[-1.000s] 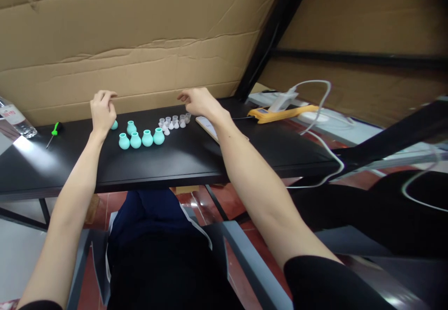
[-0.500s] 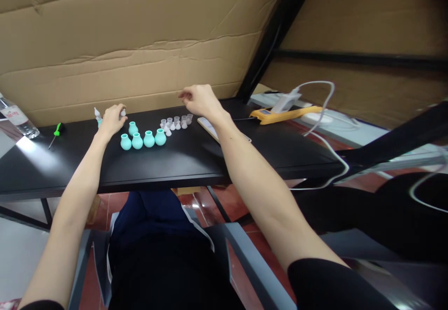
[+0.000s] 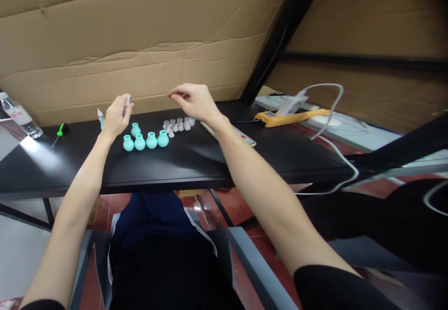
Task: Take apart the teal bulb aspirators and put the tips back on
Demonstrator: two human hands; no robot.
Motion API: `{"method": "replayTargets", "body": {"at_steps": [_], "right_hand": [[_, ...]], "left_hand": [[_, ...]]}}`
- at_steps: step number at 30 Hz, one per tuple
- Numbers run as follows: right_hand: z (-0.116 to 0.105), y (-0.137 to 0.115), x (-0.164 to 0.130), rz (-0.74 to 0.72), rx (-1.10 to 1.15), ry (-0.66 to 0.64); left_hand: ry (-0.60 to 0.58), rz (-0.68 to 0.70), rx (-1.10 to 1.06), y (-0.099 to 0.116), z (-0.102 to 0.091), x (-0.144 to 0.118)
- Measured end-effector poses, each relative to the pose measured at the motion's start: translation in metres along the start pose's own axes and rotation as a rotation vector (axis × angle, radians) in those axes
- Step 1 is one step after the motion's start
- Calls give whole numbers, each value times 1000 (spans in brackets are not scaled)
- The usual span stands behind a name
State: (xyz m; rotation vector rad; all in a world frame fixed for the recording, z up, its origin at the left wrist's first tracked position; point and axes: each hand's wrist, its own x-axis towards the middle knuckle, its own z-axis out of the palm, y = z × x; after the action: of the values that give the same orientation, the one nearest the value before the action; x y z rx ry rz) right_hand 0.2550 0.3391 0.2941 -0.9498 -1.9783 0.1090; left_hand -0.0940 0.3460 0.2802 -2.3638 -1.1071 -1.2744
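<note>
My left hand (image 3: 116, 116) is closed around a nasal aspirator (image 3: 128, 101) just above the table. Its pale nozzle sticks up between thumb and fingers, and the rest is mostly hidden. A second aspirator (image 3: 100, 114), with a white pointed tip on a teal body, stands behind that hand, partly covered. Several open-necked teal bulbs (image 3: 151, 140) sit right of my left wrist. Farther right are small clear and whitish nozzle pieces (image 3: 179, 125). My right hand (image 3: 198, 102) hovers above and beyond these pieces, fingers stretched leftward, thumb slightly apart, with nothing visible in them.
A phone (image 3: 247, 137) lies partly under my right forearm. At the left are a green and black screwdriver (image 3: 60, 132) and a water bottle (image 3: 21, 116). A yellow power strip (image 3: 280, 118) with a white cable is at right. Cardboard (image 3: 147, 30) walls the back.
My left hand has lifted slightly with the aspirator, exposing more of its nozzle. My right hand's fingers have straightened and reach farther left. The view has shifted a little.
</note>
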Motion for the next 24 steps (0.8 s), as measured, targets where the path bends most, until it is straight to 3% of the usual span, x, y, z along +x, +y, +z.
{"method": "replayTargets", "body": {"at_steps": [5,12,17,24], "right_hand": [[19,-23,-6,-215,225,-93],[53,-36,-11,-492,314,-215],[52,-37,-13,-474,348,-180],[39,-40,-15,-407,539,-294]], "left_hand": [[-38,138,105,30,-5,1],[-92,419,305,40,2,2],[-59,551,337,47,1,2],[28,587,136,57,1,-1]]}}
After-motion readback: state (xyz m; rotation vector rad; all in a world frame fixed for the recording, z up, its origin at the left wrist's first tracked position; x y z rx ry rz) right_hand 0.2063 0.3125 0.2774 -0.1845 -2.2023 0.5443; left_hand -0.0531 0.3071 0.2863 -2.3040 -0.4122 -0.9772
